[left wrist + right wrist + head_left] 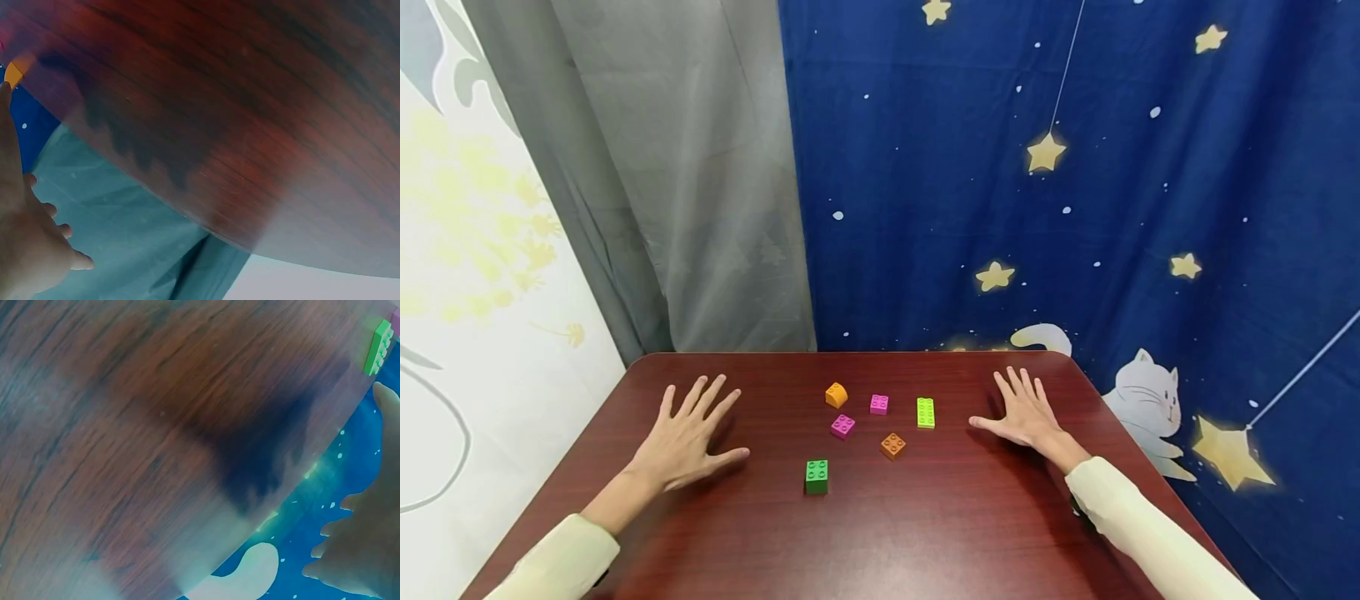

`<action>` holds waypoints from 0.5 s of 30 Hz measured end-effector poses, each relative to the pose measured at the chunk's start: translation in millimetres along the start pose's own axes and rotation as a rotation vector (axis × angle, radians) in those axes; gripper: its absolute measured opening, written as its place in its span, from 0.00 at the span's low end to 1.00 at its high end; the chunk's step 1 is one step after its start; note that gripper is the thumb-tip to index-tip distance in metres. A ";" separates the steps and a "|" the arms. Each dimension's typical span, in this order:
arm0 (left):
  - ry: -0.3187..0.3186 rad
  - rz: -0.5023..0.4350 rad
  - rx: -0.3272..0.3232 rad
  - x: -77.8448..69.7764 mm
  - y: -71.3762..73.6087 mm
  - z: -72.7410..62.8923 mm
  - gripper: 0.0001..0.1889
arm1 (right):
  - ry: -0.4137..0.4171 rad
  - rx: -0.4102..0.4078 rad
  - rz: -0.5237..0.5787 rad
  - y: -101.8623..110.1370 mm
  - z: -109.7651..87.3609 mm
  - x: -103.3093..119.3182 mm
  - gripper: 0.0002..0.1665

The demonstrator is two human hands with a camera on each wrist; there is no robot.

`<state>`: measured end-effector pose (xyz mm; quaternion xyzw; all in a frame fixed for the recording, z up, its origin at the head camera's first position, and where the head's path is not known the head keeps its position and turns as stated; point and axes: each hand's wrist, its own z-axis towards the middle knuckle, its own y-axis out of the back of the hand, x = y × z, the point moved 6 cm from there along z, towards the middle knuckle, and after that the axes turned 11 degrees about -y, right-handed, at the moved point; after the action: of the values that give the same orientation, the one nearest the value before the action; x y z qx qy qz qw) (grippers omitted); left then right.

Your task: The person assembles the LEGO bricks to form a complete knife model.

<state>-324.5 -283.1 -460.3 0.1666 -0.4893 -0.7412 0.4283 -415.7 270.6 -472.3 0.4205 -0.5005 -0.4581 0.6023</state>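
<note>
My left hand (688,437) is spread with straight fingers over the left side of the table, holding nothing. On the right side my right hand (1024,414) is spread the same way, nearest to a lime green brick (926,413). Between the hands lie an orange-yellow curved brick (836,395), two magenta bricks, one farther back (879,404) and one nearer (843,427), and a brown-orange brick (892,446). A taller green brick (817,477) stands closest to me. The left wrist view catches part of the orange-yellow brick (14,75); the right wrist view shows the lime brick (379,349).
The dark red wood-grain table (895,533) has rounded far corners. Behind it hang a grey curtain (700,183) and a blue curtain (925,183) with stars and a white cat. A pale patterned surface (482,333) lies to the left.
</note>
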 end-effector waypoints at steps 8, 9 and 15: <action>-0.026 0.002 0.020 -12.2 -0.7 6.6 0.53 | 0.006 0.039 0.001 -4.6 -1.6 11.6 0.69; -0.029 0.001 0.020 -13.8 -0.7 7.5 0.53 | 0.009 0.040 0.003 -4.8 -1.3 13.5 0.69; -0.065 0.006 -0.001 -26.0 0.5 13.4 0.52 | 0.028 0.041 0.008 -6.0 -0.6 24.2 0.68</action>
<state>-318.2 -254.6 -458.1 0.1406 -0.5031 -0.7453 0.4144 -414.0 245.6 -473.0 0.4371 -0.5028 -0.4394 0.6025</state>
